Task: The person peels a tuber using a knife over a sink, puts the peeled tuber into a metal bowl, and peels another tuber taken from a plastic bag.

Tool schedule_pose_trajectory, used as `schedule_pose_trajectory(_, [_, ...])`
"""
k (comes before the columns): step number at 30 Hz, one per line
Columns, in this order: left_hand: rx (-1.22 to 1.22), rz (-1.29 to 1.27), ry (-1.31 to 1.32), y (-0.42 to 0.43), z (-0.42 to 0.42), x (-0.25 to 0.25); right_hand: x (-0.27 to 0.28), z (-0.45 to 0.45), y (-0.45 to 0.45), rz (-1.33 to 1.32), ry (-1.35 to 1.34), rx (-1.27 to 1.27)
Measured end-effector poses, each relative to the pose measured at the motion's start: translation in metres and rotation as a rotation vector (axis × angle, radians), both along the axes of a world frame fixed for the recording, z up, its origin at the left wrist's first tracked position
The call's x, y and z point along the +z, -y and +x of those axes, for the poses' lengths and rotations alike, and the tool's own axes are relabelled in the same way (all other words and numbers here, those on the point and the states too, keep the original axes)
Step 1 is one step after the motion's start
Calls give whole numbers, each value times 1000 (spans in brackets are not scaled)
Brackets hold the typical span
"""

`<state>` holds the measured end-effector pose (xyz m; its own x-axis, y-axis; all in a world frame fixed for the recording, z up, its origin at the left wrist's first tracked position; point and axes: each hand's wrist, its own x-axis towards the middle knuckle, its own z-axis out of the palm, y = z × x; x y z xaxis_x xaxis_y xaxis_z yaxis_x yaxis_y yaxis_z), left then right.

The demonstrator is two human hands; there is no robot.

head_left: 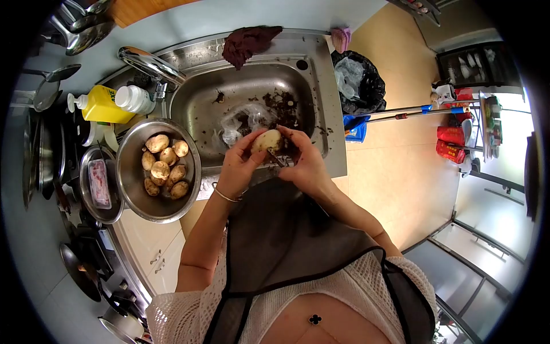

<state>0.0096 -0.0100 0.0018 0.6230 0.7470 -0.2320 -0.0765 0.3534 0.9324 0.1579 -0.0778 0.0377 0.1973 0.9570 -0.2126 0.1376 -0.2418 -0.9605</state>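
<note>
Over the front edge of the steel sink, my left hand is wrapped round a partly peeled potato. My right hand is closed on a small peeler, which touches the lower side of the potato. Behind my hands, a crumpled clear plastic bag lies in the sink, with dark peelings and dirt beside it. A steel bowl to the left of my hands holds several unpeeled potatoes.
A faucet, a yellow bottle and a white bottle stand by the sink's left side. Left of the bowl is a pan with a wrapped package. A dark cloth hangs on the back rim. A bin bag is at the right.
</note>
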Motion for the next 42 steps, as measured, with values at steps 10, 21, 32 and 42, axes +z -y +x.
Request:
schedule_pose_trajectory(10, [-82,-385,324,-1,-12,-9,-2,14,-2,-133,-206,34])
schedule_pose_trajectory(21, [-196,-91,87,-18,-22,3,-8,7,0,-80,-330,19])
schedule_pose_trajectory(32, [-248,163,-1,-29,-22,15,-6,4,-2,-27,-280,16])
schedule_pose_trajectory(42, [-251,163,-32,-28,-22,6,-4,4,-4,16,-246,42])
